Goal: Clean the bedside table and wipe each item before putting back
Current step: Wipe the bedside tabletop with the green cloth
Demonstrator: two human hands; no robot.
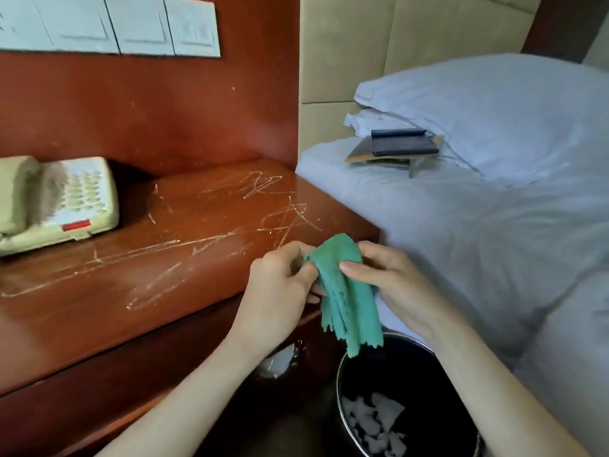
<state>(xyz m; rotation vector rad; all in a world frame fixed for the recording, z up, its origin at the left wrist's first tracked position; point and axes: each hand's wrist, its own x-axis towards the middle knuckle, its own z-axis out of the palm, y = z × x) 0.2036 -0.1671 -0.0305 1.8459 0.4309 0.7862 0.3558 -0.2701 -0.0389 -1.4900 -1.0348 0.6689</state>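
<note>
A green cloth [342, 291] hangs between both hands above the bin, just off the bedside table's front right corner. My left hand [280, 288] pinches its left edge and my right hand [392, 278] grips its right side with the thumb on top. The reddish wooden bedside table [184, 245] has a scratched top. A cream telephone [56, 202] sits at its left rear. A dark flat case [403, 141] lies on a tilted card stand [389, 158] on the bed near the pillow.
A black waste bin [398, 400] with white paper scraps stands on the floor below the cloth. The white bed [494, 242] and pillow [494, 107] fill the right. Wall switch panels [131, 24] sit above the table.
</note>
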